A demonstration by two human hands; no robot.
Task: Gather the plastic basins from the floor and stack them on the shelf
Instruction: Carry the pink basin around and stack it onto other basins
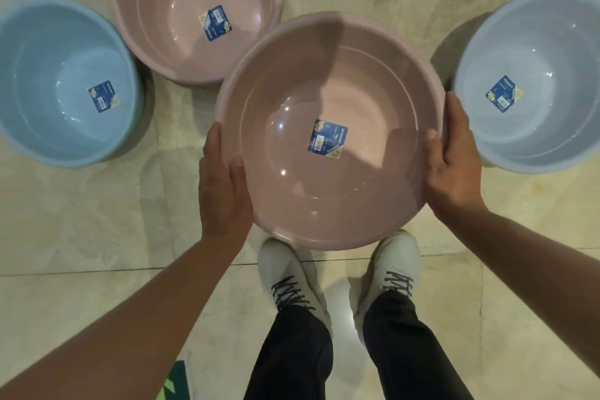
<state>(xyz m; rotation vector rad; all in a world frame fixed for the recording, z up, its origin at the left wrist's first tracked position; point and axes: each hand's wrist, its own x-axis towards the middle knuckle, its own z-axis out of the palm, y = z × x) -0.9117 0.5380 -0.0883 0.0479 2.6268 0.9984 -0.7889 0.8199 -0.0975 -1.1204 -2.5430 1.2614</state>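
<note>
Holding the pink basin (328, 130) by its rim, the person stands over it with both arms out front. Basin is mouth up, round, so no long axis to speak of; blue label (327, 140) on its bottom. It overlaps the shoes (289, 273) below and looks raised off the floor (97, 221), though how high I cannot tell.

Key relation: the hands sit on opposite sides of the rim, across the basin's width. Left hand (224, 185) on the near-left edge, thumb hooked inside the wall, fingers wrapped under the rim out of sight. Right hand (454, 169) on the right edge, thumb inside, fingers curled around the outside. Both clasped on the basin, neither nearer than the other — even two-handed hold.

Outward: a second pink basin (198, 10) sits just behind-left, its rim close to the held one, maybe overlapped from this angle. A blue basin (65, 81) rests further left, apart. A pale blue basin (532, 81) sits right, just beside the right hand's knuckles. All three mouth up on the floor.

Shelf not in view. My read: one basin gathered, three left; nesting it into the pink one behind looks like the shortest move.
</note>
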